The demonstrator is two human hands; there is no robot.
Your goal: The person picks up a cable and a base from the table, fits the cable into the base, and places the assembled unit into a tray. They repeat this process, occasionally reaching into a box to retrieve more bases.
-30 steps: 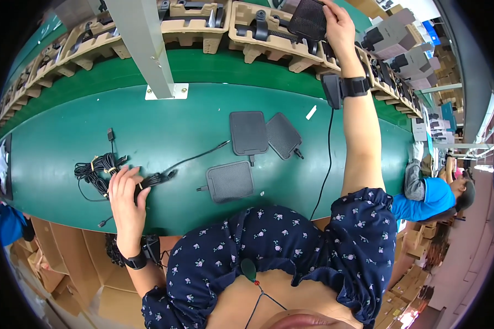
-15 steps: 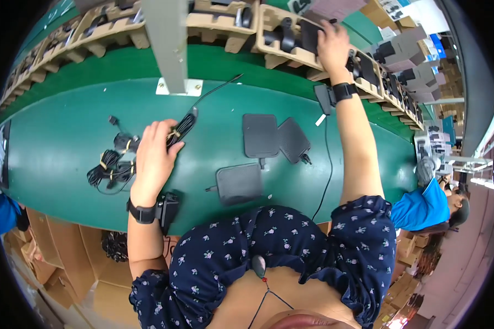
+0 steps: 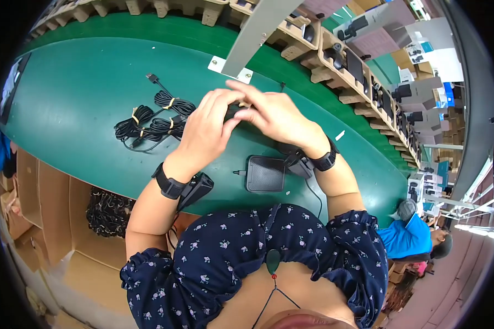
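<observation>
My left hand (image 3: 206, 129) is closed around a bundled black cable (image 3: 233, 112), mostly hidden by the fingers. My right hand (image 3: 277, 118) meets it from the right, its thumb and fingers pinching the same bundle, with the index finger stretched over the left fingertips. Just left of my left hand, several coiled black cables (image 3: 153, 125) with pale ties lie on the green table. Below my hands lies a flat black rectangular device (image 3: 265, 174) with a short plug lead. Whatever other flat devices lie near it are hidden by my right hand and wrist.
A grey metal post (image 3: 258, 41) rises from a white plate (image 3: 229, 69) beyond my hands. Moulded cardboard trays (image 3: 335, 71) with black parts line the far edge. An open cardboard box (image 3: 101, 249) holding black cables stands below left. A person in blue (image 3: 409, 238) sits at right.
My right hand has left the tray at the far right and come down to my left hand. The left hand holds the cable bundle in both frames. The view has turned.
</observation>
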